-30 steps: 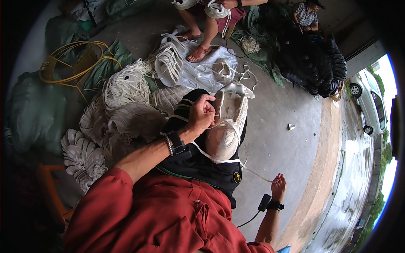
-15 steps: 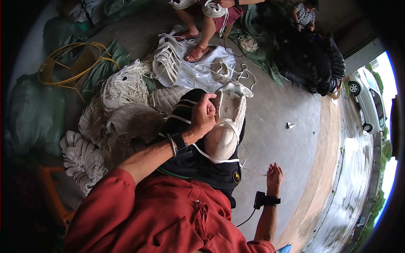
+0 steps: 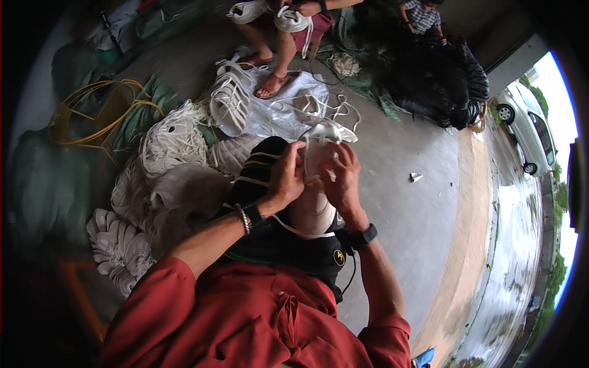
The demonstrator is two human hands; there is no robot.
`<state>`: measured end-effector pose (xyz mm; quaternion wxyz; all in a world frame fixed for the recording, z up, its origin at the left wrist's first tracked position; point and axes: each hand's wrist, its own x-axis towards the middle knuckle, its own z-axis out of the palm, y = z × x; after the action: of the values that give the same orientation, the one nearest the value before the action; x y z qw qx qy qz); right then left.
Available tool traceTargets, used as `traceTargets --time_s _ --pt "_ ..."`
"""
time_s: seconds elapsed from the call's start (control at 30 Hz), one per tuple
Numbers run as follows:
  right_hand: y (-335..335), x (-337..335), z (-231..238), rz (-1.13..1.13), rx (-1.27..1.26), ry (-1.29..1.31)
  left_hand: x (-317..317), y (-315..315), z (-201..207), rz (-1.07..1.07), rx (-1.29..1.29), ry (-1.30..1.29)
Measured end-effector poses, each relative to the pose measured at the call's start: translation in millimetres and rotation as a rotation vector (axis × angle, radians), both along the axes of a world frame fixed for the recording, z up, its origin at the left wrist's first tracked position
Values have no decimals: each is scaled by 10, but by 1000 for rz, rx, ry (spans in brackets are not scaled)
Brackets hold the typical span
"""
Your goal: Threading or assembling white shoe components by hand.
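A white and pale-pink shoe upper (image 3: 311,211) lies across the dark-clad lap, its toe toward me. My left hand (image 3: 287,176) is closed at its left edge, thumb and forefinger against the opening. Over the opening's right side, my right hand (image 3: 343,181) has its fingers bent and drawn together, slightly blurred. A bit of white shoelace (image 3: 332,175) shows under those fingers; the exact grip is partly hidden. Another white lace (image 3: 313,235) runs across below the toe.
Piles of white shoe uppers (image 3: 175,141) lie on the left. Ahead, a person in sandals sits by a white plastic sheet (image 3: 291,98), holding white uppers. A yellow wire frame (image 3: 92,113) stands far left, a black heap (image 3: 423,80) far right. A car (image 3: 527,126) is outside.
My right hand has come in from the far right, where it held a lace end stretched out, to the shoe upper's opening. My left hand stays at the left edge. The view has shifted slightly.
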<state>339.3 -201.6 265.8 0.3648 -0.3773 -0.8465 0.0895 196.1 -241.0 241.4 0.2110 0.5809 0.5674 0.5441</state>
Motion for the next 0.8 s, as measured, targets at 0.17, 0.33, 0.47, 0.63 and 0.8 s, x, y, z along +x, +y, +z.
traceTargets --time_s 0.17,0.33,0.47,0.63,0.8 --pt "67 -277 -187 42 38 -227 -243 -7 -191 -8 -112 22" --pt "78 -257 -184 69 3 -134 -431 -11 -235 -223 -190 -103" --pt "92 -231 -219 71 -1 -106 -375 34 -187 -200 -167 -6" --pt "82 -237 -152 87 0 -146 -336 75 -224 -136 -86 145" --pt "67 -238 -149 77 36 -239 -293 48 112 -201 86 412"
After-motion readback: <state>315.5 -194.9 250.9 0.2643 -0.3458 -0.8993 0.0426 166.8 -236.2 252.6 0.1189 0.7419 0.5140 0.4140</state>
